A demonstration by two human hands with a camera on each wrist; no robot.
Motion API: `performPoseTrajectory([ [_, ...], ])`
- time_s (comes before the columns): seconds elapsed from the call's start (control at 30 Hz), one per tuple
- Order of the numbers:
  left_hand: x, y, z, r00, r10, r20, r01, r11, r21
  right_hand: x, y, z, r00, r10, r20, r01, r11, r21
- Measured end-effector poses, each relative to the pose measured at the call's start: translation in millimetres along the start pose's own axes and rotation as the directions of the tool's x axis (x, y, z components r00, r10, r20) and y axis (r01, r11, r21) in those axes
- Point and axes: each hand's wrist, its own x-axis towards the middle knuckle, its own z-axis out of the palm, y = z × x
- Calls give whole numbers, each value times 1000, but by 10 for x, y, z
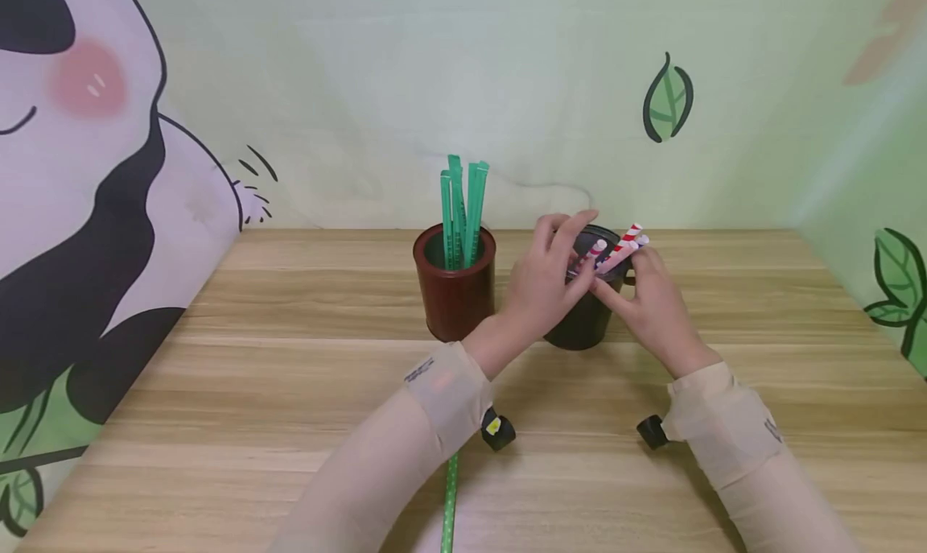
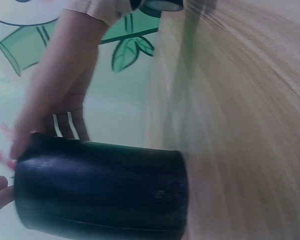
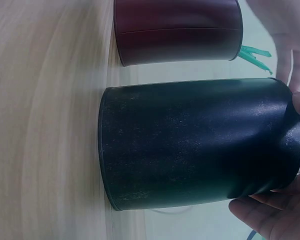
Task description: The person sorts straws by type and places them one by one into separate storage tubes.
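A black cylindrical holder (image 1: 579,323) stands on the table with several patterned straws leaning in it, among them a red-and-white striped straw (image 1: 628,237) and a pink one (image 1: 617,257). My left hand (image 1: 543,275) arches over the holder's left rim, fingers spread, thumb low beside a purple-banded straw (image 1: 597,247). On the other side my right hand (image 1: 655,307) grips the holder near its rim, its thumb at the front. The right wrist view shows the black holder (image 3: 200,145) upright on the table, right fingers (image 3: 262,217) against its upper side. The left fingertips are partly hidden.
Left of the black holder stands a dark red holder (image 1: 458,299) with several green wrapped sticks (image 1: 463,215). A green dotted straw (image 1: 451,501) lies on the wooden table (image 1: 304,360), partly under my left forearm. A painted wall (image 1: 362,102) rises behind.
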Motion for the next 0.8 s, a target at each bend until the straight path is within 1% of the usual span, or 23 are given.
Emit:
performPoseTrajectory([
  [0.1,-37,12,-103,1000,20,-15,-21,1000,-13,4,-3,5,1000,-6,-14,6,1000,16],
  [0.2,-116,16,-239,998,43,-37,-43,999,4,6,-5,14,1000,-5,-23,5,1000,31],
  [0.3,-249,12,-393,997,54,-59,-52,998,30,5,-9,25,1000,-2,-25,2,999,35],
  [0.4,-406,-13,-526,996,51,-70,-48,998,45,-2,-16,31,999,-4,-32,5,999,37],
  [0.5,-545,-38,-638,997,38,-62,-36,999,37,-11,-16,32,999,-3,-40,4,999,35],
  [0.6,-647,-55,-735,999,10,-42,-9,1000,21,-20,-11,31,999,-1,-47,3,1000,26],
  [0.73,-764,-55,-857,999,-51,6,51,999,13,-29,-17,28,999,-1,-50,2,1000,14],
  [0.8,-828,-57,-907,996,-81,33,80,996,36,-26,-24,27,999,-5,-51,5,1000,9],
])
